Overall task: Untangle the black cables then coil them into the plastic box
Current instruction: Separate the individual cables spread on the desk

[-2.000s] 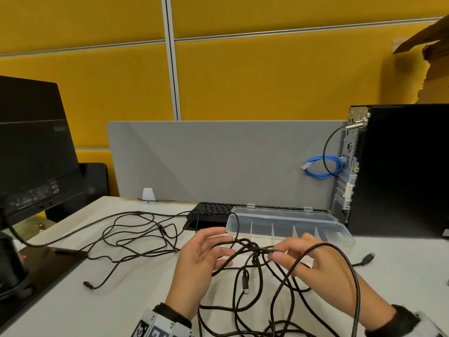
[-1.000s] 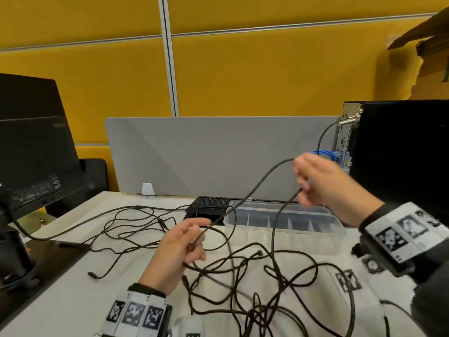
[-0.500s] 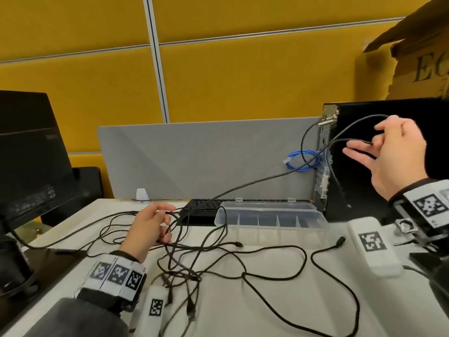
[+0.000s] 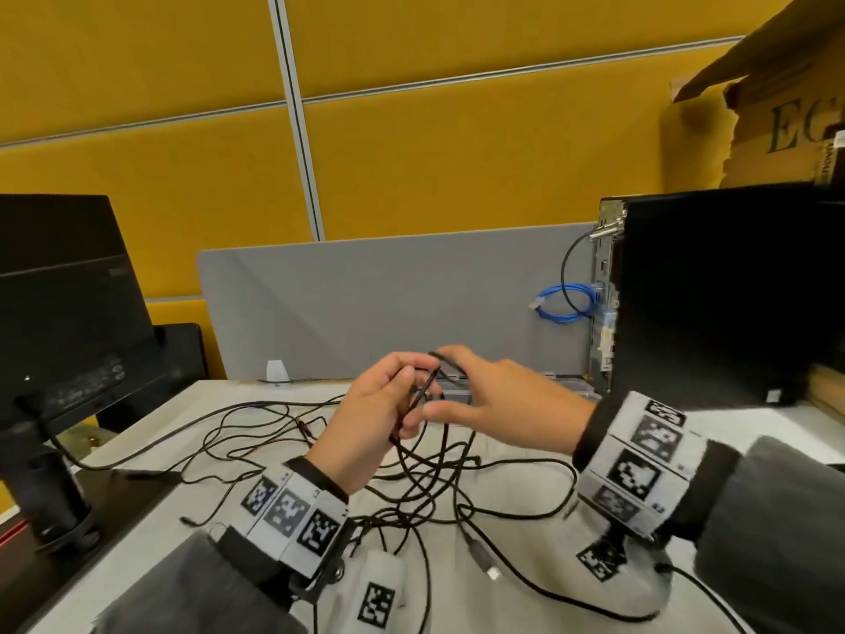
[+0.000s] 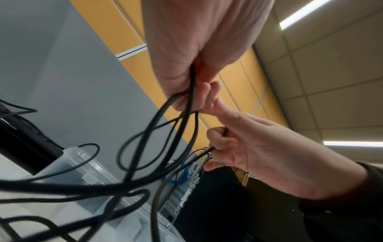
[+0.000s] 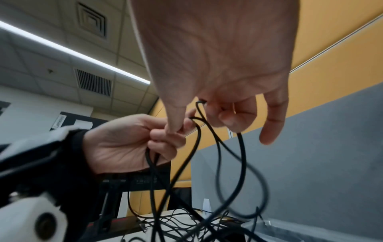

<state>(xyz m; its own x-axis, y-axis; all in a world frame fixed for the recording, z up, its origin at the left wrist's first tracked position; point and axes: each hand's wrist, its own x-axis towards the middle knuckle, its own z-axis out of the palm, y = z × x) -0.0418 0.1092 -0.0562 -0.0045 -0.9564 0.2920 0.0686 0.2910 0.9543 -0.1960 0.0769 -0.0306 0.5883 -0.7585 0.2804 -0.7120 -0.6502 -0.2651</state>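
Observation:
Black cables (image 4: pixel 434 487) lie tangled on the white table (image 4: pixel 526 601), and one USB plug (image 4: pixel 480 555) rests near the front. My left hand (image 4: pixel 411 404) is raised over the tangle and grips several strands of cable (image 5: pixel 190 101). My right hand (image 4: pixel 443 386) meets it from the right and pinches a loop of the same black cable (image 6: pixel 240 147) in curled fingers. The loops hang from both hands down to the table. The clear plastic box (image 4: pixel 567 388) sits behind my hands, mostly hidden by them; its lid edge (image 5: pixel 93 172) shows in the left wrist view.
A black monitor (image 4: pixel 59 313) stands at the left and a black computer tower (image 4: pixel 713 295) at the right, with a coiled blue cable (image 4: pixel 562 308) at its back. A grey divider (image 4: pixel 388 304) closes the table's far side. A cardboard box (image 4: pixel 777 107) sits on the tower.
My right hand, which had pulled a cable up and far right beside the tower, has come back down to the centre against my left hand. The left hand has risen off the table.

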